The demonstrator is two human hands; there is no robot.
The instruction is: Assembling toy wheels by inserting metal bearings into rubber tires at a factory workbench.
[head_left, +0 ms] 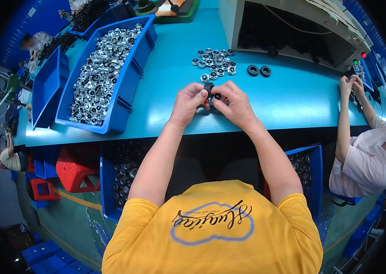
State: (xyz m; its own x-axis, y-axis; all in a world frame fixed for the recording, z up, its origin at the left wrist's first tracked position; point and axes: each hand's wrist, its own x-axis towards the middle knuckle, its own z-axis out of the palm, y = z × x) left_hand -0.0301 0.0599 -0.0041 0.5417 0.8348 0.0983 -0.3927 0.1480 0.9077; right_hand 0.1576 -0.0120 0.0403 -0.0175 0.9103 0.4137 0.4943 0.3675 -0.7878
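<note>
Over the near part of the blue-green table, my left hand (186,103) pinches a small black rubber tyre (209,87) between thumb and fingers. Close against it, the fingers of my right hand (237,106) are closed round a small wheel hub (218,96) with a dark centre. Fingers partly cover both pieces, so I cannot tell whether the hub sits inside the tyre. Just beyond my hands lies a loose group of shiny clear-and-black wheel hubs (213,64). To their right, two black tyres (252,70) lie flat side by side.
On the left, a blue bin (129,75) brims with shiny hubs, beside another blue bin (49,89). A pale box-like cabinet (230,23) with dark contents stands back right. Bins of black wheels (106,182) flank my lap below the table edge. A co-worker (364,153) works at the right.
</note>
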